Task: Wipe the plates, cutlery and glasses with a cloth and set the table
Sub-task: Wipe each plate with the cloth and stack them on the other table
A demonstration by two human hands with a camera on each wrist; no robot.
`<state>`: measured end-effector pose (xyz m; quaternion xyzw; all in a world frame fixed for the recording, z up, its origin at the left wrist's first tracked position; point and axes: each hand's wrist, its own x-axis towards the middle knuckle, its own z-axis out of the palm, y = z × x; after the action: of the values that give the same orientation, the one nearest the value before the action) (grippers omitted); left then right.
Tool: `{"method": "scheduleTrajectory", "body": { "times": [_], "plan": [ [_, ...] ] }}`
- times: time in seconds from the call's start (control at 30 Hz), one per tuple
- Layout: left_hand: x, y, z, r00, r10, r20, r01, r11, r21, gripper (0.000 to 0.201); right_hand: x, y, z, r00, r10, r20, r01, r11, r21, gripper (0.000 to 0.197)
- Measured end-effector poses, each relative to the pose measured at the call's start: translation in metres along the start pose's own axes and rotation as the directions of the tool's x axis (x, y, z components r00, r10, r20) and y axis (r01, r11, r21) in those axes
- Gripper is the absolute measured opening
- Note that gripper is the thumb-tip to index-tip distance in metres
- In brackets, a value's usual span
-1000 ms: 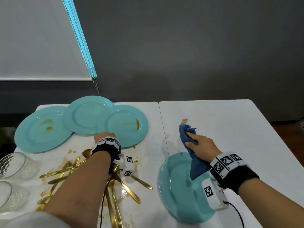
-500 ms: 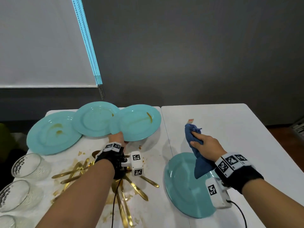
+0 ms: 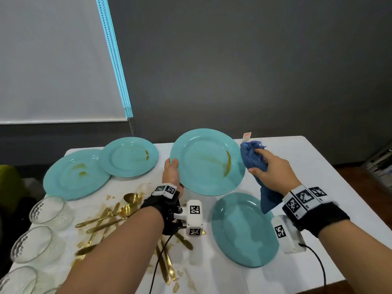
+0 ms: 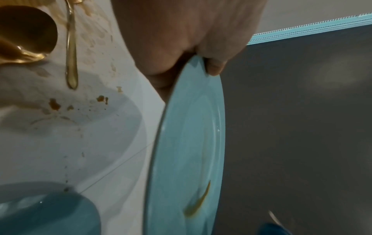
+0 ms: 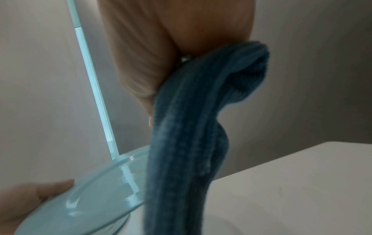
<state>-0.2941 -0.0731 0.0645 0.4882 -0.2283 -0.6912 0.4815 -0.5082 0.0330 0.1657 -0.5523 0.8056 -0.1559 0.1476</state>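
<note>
Round turquoise ceramic plate with a brown sauce streak (image 3: 206, 164), lifted clear of the white table (image 3: 331, 166), tilting toward the camera. Left hand (image 3: 172, 174) gripping its left rim, thumb on top, fingers underneath. Right hand (image 3: 272, 171) just beside its right edge, fingers clamping a bunched dark blue cloth (image 3: 253, 159). Second, clean turquoise plate (image 3: 244, 230) lying flat below.

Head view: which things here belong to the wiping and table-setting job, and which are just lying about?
Job:
left hand gripping the stained plate
right hand holding the blue cloth
clean plate
two dirty plates
gold cutlery
glasses

Just there:
white blind
bead cord
</note>
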Motion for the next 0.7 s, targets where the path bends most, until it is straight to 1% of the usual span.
{"method": "scheduleTrajectory", "body": {
  "times": [0.07, 0.13, 0.17, 0.3, 0.37, 0.4, 0.43, 0.47, 0.5, 0.53, 0.57, 0.6, 0.63, 0.67, 0.7],
  "plan": [
    [-0.006, 0.000, 0.008, 1.000, 0.020, 0.002, -0.020, 0.999, 0.038, 0.022, 0.004, 0.005, -0.001, 0.997, -0.043, 0.062, 0.051, 0.990, -0.133, 0.048],
    [-0.012, 0.002, 0.017, 1.000, 0.014, 0.019, -0.015, 1.000, 0.025, 0.025, 0.010, 0.008, -0.003, 0.994, -0.033, 0.108, 0.060, 0.964, -0.258, 0.042],
    [-0.014, 0.001, 0.022, 0.999, 0.023, 0.031, -0.023, 1.000, 0.019, 0.026, 0.012, 0.011, -0.004, 0.994, -0.025, 0.109, 0.056, 0.955, -0.291, 0.040],
    [-0.028, -0.007, 0.040, 0.988, 0.150, 0.039, -0.152, 0.986, 0.073, 0.025, 0.017, 0.015, 0.001, 0.997, -0.053, 0.054, 0.068, 0.947, -0.313, 0.036],
    [-0.030, -0.013, 0.045, 0.982, 0.176, 0.075, -0.184, 0.976, 0.119, 0.025, 0.011, 0.009, 0.012, 0.990, -0.106, 0.094, 0.129, 0.947, -0.294, 0.038],
    [-0.032, -0.016, 0.048, 0.978, 0.192, 0.084, -0.203, 0.967, 0.155, 0.026, 0.005, 0.010, 0.018, 0.976, -0.164, 0.144, 0.199, 0.939, -0.282, 0.038],
    [-0.032, -0.019, 0.049, 0.975, 0.207, 0.080, -0.218, 0.960, 0.177, 0.027, -0.004, 0.013, 0.025, 0.948, -0.238, 0.213, 0.292, 0.917, -0.273, 0.038],
    [-0.032, -0.020, 0.049, 0.972, 0.216, 0.090, -0.230, 0.954, 0.193, 0.027, -0.012, 0.018, 0.030, 0.904, -0.308, 0.295, 0.390, 0.878, -0.278, 0.037],
    [-0.031, -0.020, 0.047, 0.970, 0.222, 0.094, -0.238, 0.946, 0.219, 0.028, -0.018, 0.027, 0.032, 0.858, -0.350, 0.376, 0.469, 0.833, -0.295, 0.034],
    [-0.030, -0.020, 0.043, 0.969, 0.231, 0.091, -0.247, 0.936, 0.251, 0.029, -0.021, 0.038, 0.029, 0.832, -0.350, 0.430, 0.505, 0.799, -0.327, 0.031],
    [-0.028, -0.021, 0.040, 0.966, 0.243, 0.092, -0.259, 0.923, 0.285, 0.030, -0.018, 0.048, 0.022, 0.835, -0.314, 0.451, 0.497, 0.782, -0.375, 0.029],
    [-0.029, -0.022, 0.038, 0.962, 0.253, 0.104, -0.273, 0.908, 0.318, 0.031, -0.012, 0.058, 0.014, 0.861, -0.269, 0.431, 0.458, 0.778, -0.430, 0.029],
    [-0.029, -0.024, 0.037, 0.960, 0.255, 0.120, -0.281, 0.895, 0.347, 0.030, -0.004, 0.065, 0.005, 0.900, -0.220, 0.376, 0.393, 0.783, -0.482, 0.030],
    [-0.032, -0.027, 0.038, 0.957, 0.244, 0.154, -0.285, 0.883, 0.373, 0.029, 0.004, 0.069, -0.002, 0.939, -0.180, 0.293, 0.313, 0.799, -0.514, 0.032],
    [-0.036, -0.031, 0.042, 0.955, 0.226, 0.194, -0.286, 0.875, 0.390, 0.027, 0.011, 0.067, -0.005, 0.967, -0.154, 0.201, 0.238, 0.827, -0.509, 0.033]
  ]
}}
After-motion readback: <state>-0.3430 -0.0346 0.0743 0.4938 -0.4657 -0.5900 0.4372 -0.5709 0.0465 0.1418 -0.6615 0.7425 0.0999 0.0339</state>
